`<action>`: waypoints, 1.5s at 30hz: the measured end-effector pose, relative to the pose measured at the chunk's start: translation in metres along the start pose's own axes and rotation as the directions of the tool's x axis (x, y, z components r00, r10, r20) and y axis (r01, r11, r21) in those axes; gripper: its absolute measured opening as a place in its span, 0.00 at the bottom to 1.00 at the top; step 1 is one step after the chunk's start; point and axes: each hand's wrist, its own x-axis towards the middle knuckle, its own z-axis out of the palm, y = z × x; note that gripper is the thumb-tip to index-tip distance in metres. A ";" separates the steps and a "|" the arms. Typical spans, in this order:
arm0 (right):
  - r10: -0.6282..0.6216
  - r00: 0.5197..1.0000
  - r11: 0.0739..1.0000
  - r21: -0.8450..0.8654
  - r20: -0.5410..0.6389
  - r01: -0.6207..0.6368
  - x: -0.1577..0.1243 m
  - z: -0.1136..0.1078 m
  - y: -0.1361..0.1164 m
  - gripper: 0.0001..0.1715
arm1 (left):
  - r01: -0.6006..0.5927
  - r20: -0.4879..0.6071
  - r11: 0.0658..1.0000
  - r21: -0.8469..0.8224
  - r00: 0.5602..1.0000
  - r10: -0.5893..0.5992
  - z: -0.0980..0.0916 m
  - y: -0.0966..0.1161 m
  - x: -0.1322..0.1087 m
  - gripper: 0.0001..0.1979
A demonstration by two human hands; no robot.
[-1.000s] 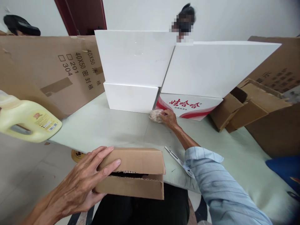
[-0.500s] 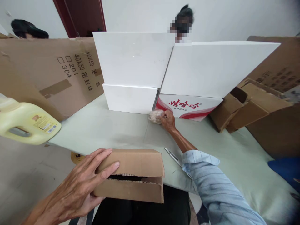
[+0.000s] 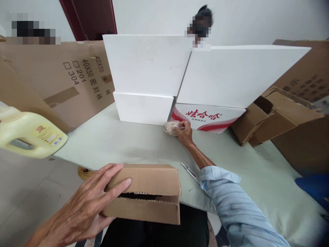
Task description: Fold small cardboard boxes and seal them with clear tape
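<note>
A small brown cardboard box (image 3: 151, 178) with a torn, gaping slot along its front rests at the near table edge, above my lap. My left hand (image 3: 95, 199) grips its left end, thumb on top and other fingers around the side. Farther out, the fingers of my right hand (image 3: 184, 133) pinch a crumpled, clear plastic-wrapped bundle (image 3: 171, 128) lying on the table by the foot of the white boxes. What is inside the bundle I cannot make out. A utility knife (image 3: 189, 172) lies beside my right sleeve.
White boxes (image 3: 144, 65) are stacked across the back, one with red print (image 3: 205, 118). A large carton (image 3: 56, 75) and a yellow jug (image 3: 33, 132) stand left. Opened cartons (image 3: 277, 116) sit right on the pale green tabletop (image 3: 102, 137). People's heads show behind the boxes.
</note>
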 end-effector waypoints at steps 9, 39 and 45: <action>-0.068 0.997 0.998 0.008 -0.032 0.068 -0.001 0.004 0.001 0.11 | -0.005 0.013 1.000 0.009 1.000 0.005 0.000 0.000 -0.001 0.50; 0.108 0.994 0.988 0.107 0.022 -0.109 0.028 -0.007 0.023 0.21 | -0.002 0.010 1.000 0.027 1.000 0.002 -0.002 0.000 0.000 0.48; 0.145 0.988 0.986 0.072 0.053 -0.149 0.036 -0.006 0.029 0.18 | 0.006 0.012 0.999 0.032 1.000 -0.007 -0.003 0.002 -0.001 0.45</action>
